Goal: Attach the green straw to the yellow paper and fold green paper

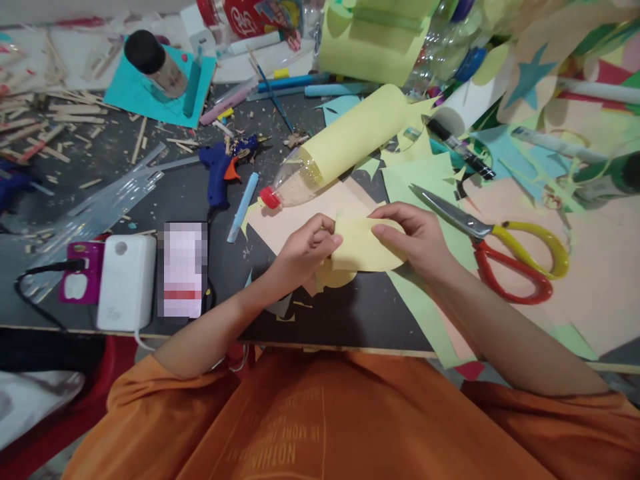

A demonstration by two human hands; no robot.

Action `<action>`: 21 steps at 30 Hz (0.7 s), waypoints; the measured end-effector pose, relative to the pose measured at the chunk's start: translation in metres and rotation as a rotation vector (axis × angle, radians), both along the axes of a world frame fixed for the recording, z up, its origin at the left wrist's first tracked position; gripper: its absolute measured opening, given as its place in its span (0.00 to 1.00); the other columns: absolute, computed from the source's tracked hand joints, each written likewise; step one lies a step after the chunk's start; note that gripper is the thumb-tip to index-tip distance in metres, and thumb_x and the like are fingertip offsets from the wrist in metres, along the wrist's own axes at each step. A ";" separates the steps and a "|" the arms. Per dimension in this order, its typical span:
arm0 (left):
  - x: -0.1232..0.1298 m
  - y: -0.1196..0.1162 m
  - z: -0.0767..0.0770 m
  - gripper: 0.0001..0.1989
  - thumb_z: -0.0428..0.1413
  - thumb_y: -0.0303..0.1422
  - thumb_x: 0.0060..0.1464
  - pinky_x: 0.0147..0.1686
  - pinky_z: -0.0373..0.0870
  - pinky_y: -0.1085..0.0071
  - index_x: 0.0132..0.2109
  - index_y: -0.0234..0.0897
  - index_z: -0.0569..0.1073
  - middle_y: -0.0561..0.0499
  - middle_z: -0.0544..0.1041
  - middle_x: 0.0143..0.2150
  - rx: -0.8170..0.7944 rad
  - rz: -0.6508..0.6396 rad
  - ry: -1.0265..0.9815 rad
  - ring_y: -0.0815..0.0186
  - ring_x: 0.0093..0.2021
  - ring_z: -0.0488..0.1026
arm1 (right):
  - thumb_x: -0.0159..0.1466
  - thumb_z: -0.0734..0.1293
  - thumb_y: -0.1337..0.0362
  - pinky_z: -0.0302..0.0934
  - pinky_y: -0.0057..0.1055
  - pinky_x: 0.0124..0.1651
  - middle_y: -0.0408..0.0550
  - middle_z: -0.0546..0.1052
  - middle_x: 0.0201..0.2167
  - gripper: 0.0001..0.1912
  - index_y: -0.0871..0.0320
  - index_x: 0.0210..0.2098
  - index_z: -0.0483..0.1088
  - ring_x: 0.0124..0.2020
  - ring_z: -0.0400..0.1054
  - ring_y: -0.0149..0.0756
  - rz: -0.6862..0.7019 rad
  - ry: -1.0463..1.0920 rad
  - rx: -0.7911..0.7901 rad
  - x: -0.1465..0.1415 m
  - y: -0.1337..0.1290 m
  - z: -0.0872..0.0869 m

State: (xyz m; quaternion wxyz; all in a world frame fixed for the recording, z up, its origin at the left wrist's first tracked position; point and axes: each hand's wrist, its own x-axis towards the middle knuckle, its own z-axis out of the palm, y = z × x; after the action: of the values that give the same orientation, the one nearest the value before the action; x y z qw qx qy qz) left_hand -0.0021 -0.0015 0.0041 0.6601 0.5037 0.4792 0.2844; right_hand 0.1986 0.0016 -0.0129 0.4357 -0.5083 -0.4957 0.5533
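Paper piece (pixel 365 245), yellow and rounded at its right end, is held in both hands just over the near part of the dark table (pixel 350 320). The left hand (pixel 311 245) is nearly closed, thumb and curled fingers at the paper's left edge. The right hand (pixel 417 233) is partly open and clamps the right part between thumb and fingers. The hands are apart, with the paper spanning between them.

To the left lie a white power bank (pixel 126 283) and a phone (pixel 183 270); to the right, scissors (pixel 483 230) with red and yellow handles rest on sheets of colored paper.

Just beyond the hands, a clear bottle (pixel 295 179) lies on its side, its red cap (pixel 270 197) toward the left. Yellow paper (pixel 357 137) wraps its body, hiding what is inside there; the bare shoulder shows see-through plastic. A blue glue gun (pixel 219 167) lies left of it.

At the right edge, a green bottle (pixel 613 177) is cut off by the view. Farther off, a black-lidded jar (pixel 167 73) is on a teal sheet (pixel 135 97), its contents unclear. At the far side are a red-labeled container (pixel 245 17) and a clear bottle with a blue cap (pixel 470 63).
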 end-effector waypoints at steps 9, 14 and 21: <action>0.002 0.004 0.001 0.10 0.57 0.35 0.51 0.22 0.59 0.79 0.30 0.38 0.63 0.61 0.62 0.20 0.031 0.052 -0.014 0.76 0.20 0.61 | 0.56 0.73 0.59 0.64 0.30 0.28 0.43 0.79 0.30 0.05 0.53 0.31 0.77 0.28 0.71 0.33 0.033 -0.034 0.001 0.000 -0.002 0.000; 0.001 0.002 -0.002 0.09 0.55 0.34 0.53 0.23 0.59 0.78 0.31 0.39 0.62 0.62 0.61 0.18 0.045 0.042 -0.018 0.75 0.19 0.62 | 0.57 0.72 0.63 0.66 0.34 0.31 0.43 0.79 0.30 0.02 0.50 0.32 0.77 0.30 0.72 0.36 -0.022 -0.082 0.084 0.001 -0.003 -0.002; -0.001 -0.003 -0.001 0.07 0.54 0.31 0.55 0.22 0.54 0.76 0.30 0.39 0.64 0.60 0.61 0.20 0.289 0.061 0.148 0.73 0.21 0.57 | 0.61 0.67 0.67 0.65 0.41 0.42 0.44 0.81 0.32 0.08 0.49 0.33 0.78 0.35 0.74 0.40 0.151 -0.344 0.404 0.005 0.003 -0.004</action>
State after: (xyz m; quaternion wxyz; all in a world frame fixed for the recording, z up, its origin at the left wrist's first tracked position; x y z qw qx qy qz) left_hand -0.0031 -0.0045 0.0032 0.5346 0.5984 0.4958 0.3322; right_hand 0.2038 0.0049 -0.0166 0.3952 -0.4590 -0.6991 0.3799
